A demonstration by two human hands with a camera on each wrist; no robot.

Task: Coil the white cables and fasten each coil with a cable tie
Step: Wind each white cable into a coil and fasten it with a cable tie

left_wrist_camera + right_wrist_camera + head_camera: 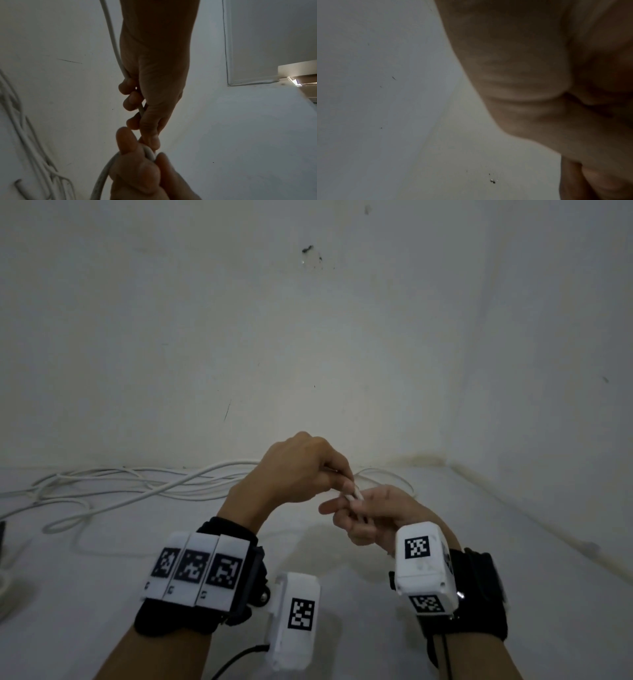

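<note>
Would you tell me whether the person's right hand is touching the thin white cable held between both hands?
Touching: in the left wrist view, the right hand curls its fingers round the thin white cable.

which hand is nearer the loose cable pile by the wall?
Left. The left hand is raised just in front of the pile's right end, pinching the cable being worked. The right hand grips that cable too, farther right and nearer the person.

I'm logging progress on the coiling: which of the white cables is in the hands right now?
The white cable pinched where the left hand and right hand meet; the loose cables lie untouched along the wall.
</note>
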